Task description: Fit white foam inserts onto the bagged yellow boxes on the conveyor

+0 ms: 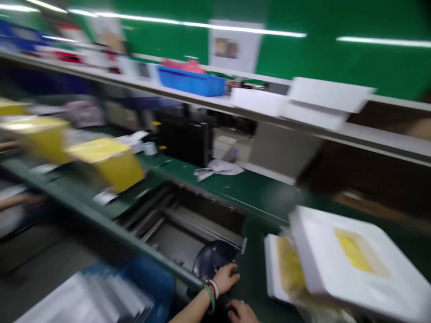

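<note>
While working with a half-open, empty left hand (226, 278) and a right hand (243, 312) too cut off to tell, move softly between black disc (212, 255) at six o'clock and white box (350, 278) at four.

Round black disc (213, 259), partly hidden, seen through bench opening (195, 226); yellow-centred white slab (357, 276) tilted, right.

boxes (112, 163) stand left of the hands (226, 279), slabs (336, 269) right, a bin (193, 83) on the shelf (380, 137) behind.
</note>
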Demonstrator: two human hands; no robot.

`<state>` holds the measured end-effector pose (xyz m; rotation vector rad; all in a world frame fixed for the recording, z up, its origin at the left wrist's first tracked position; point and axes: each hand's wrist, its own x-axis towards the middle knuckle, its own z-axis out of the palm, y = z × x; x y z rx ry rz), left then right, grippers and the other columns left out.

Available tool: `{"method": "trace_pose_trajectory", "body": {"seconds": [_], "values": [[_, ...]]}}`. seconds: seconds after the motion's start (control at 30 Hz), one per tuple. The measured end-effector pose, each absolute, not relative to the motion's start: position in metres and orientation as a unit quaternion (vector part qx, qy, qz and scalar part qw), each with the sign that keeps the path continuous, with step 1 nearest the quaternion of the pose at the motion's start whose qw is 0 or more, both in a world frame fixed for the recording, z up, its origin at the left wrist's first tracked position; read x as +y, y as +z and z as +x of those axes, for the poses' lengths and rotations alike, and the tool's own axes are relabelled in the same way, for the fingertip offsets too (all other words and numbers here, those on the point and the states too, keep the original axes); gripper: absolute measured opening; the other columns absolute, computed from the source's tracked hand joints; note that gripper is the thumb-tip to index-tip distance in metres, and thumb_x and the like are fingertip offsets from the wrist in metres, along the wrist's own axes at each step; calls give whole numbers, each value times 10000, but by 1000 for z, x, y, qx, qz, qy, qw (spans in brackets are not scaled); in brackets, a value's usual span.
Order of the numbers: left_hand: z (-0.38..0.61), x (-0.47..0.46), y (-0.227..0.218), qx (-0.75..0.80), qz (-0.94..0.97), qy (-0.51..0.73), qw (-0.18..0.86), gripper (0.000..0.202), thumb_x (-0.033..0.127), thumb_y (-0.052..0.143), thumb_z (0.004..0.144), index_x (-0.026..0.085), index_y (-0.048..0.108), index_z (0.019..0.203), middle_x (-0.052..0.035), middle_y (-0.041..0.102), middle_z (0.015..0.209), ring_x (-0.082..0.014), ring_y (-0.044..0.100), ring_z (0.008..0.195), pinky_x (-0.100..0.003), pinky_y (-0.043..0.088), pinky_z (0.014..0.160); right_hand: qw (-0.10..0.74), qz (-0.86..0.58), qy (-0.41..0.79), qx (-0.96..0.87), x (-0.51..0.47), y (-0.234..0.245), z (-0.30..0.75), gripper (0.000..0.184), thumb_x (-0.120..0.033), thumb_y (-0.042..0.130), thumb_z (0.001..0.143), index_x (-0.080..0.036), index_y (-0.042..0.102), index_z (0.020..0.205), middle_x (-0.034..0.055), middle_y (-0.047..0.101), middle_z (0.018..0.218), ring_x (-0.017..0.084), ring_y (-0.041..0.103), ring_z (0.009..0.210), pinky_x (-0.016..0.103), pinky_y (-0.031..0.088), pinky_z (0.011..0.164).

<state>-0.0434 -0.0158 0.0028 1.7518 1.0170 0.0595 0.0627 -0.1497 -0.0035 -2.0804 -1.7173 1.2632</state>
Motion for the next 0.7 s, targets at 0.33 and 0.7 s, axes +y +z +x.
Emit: {"method": "trace_pose_trajectory", "body": {"seconds": [0.33, 0.7], "values": [[-377, -76, -6, 814, 407, 221, 350, 384, 247, 412, 919, 156, 608, 1236, -80, 660, 1233, -172, 596, 1122, -256, 420, 988, -27, -463, 461, -756, -74, 4, -46, 544, -429, 326, 855, -119, 627, 1185, 137, 648, 1230, 253, 590, 1176, 364, 429, 1040], [-621, -210, -74, 923, 145, 6, 357, 390, 348, 568, 891, 142, 581, 1222, -136, 518, 1354, -291, 470, 1261, -494, 397, 1018, -78, -362, 449, -813, -74, 20, -249, 442, -380, 364, 880, -188, 637, 1169, 96, 655, 1211, 227, 604, 1130, 336, 444, 1003]]}}
